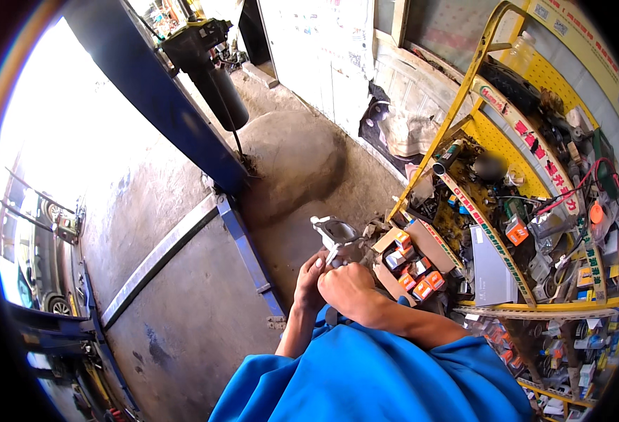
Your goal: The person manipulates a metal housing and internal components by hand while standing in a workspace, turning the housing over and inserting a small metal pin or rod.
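Observation:
In front of my body, both hands meet around a silver-grey metal casting (334, 232) with a wide ring-like opening and a small lug at its upper left. My left hand (309, 281) pinches the casting's lower end between thumb and fingers. Pressed up beside it, my right hand (349, 290) is closed in a fist, its back turned upward. What sits inside that fist is hidden. Just right of the hands stands an open cardboard box (387, 278) holding several small orange-and-white boxes (422, 288).
A yellow metal shelf rack (464, 84), crowded with parts and packages, fills the right side. On the left rises a blue post (162, 91) with a black cylinder (221, 98) beside it. A metal strip (158, 260) crosses the concrete floor; a car (39, 246) stands far left.

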A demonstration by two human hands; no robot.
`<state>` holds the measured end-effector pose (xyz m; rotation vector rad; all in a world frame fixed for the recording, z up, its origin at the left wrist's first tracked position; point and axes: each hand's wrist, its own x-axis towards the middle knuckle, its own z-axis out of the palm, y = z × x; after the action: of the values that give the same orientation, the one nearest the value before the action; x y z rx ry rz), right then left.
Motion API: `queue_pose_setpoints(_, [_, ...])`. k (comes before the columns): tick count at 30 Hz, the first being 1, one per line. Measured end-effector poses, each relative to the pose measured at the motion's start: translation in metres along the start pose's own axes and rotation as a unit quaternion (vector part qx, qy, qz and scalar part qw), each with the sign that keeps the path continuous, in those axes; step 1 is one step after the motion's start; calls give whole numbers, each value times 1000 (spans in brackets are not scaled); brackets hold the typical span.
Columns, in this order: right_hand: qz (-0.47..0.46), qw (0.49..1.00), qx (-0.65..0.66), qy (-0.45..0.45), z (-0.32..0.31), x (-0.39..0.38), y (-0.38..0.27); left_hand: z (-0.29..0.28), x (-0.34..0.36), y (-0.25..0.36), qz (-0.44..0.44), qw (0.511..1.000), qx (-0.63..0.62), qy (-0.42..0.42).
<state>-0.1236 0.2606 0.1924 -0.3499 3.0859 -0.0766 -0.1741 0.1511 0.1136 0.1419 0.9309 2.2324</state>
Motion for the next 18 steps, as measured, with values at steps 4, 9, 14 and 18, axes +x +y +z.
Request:
queue_pose_setpoints(4, [-21, 1000, -4, -6, 4, 5, -1, 2, -1, 0, -19, 997, -58, -40])
queue_pose_setpoints(9, [-33, 999, -9, -10, 6, 9, -3, -24, 6, -6, -12, 996, -66, -51])
queue_pose_setpoints(14, [-17, 1000, 8, -3, 8, 9, -5, -19, 7, 1, 33, 999, 25, -9])
queue_pose_setpoints(18, [-15, 999, 25, -16, -1, 9, -7, -20, 3, 9, 22, 999, 42, -8])
